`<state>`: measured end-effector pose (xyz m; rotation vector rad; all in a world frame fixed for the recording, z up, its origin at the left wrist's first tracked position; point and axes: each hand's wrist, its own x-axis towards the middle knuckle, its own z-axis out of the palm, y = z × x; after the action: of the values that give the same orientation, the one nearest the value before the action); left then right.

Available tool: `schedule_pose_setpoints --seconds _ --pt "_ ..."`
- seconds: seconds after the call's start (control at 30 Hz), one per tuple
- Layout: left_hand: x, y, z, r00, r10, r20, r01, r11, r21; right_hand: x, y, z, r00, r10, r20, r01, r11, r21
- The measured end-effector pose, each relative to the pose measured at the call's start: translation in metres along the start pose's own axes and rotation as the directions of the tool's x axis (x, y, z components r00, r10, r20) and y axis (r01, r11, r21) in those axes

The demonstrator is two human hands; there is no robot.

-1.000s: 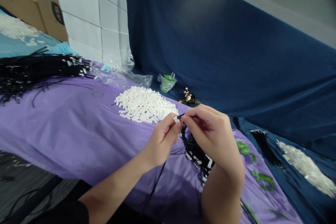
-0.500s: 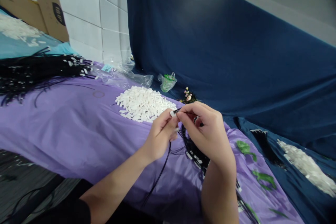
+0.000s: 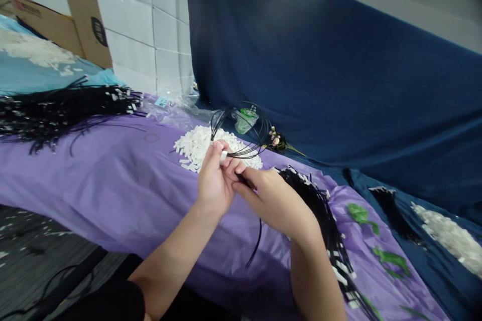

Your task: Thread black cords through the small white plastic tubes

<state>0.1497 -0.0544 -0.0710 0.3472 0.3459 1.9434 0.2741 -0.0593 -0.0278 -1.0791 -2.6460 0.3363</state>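
Note:
My left hand point(image 3: 217, 180) is closed around several thin black cords point(image 3: 244, 154), which loop out above its fingers over the white pile. A small white plastic piece point(image 3: 223, 156) shows at its fingertips, by the cords. Pressed close against it, my right hand point(image 3: 276, 198) pinches a dark part of the cords below the left fingers; the exact grip is partly hidden. One loose cord end point(image 3: 256, 248) hangs down in front of the purple cloth. Behind both hands lies a heap of small white plastic pieces point(image 3: 196, 145).
Purple cloth point(image 3: 150, 185) covers the table. Bundles of black cords with white ends lie at the left point(image 3: 68, 108) and beside my right arm point(image 3: 324, 210). Plastic bags, artificial flowers point(image 3: 276, 138) and green leaves point(image 3: 391, 261) lie around. A blue curtain point(image 3: 320, 60) hangs behind.
The cords have swung up into open loops above my left hand, which has turned palm upward. My right hand has moved down and slightly left, off the white piece. The view has shifted slightly.

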Motion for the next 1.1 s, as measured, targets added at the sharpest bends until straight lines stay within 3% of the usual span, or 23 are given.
schedule_pose_setpoints --seconds 0.23,0.53,0.7,0.9,1.1 --pt "0.011 0.004 -0.016 0.986 0.145 0.076 -0.163 0.921 0.354 -0.009 0.001 -0.010 0.994 0.082 -0.065 -0.095 0.971 -0.218" --pt "0.014 0.012 -0.018 0.995 -0.039 0.094 -0.005 0.905 0.426 -0.010 -0.010 0.005 0.999 0.053 0.007 -0.047 0.937 -0.347" --pt "0.014 0.011 -0.019 0.993 -0.020 0.117 -0.037 0.885 0.464 -0.010 -0.012 0.001 0.997 0.078 0.027 -0.067 0.956 -0.286" --pt "0.013 0.013 -0.018 0.988 0.023 0.152 -0.069 0.949 0.308 -0.008 -0.012 -0.005 1.000 0.024 -0.018 -0.026 0.997 -0.076" --pt "0.011 0.017 -0.016 0.980 0.033 0.195 -0.074 0.975 0.211 -0.004 -0.008 -0.004 0.996 -0.090 0.012 0.087 0.986 0.140"
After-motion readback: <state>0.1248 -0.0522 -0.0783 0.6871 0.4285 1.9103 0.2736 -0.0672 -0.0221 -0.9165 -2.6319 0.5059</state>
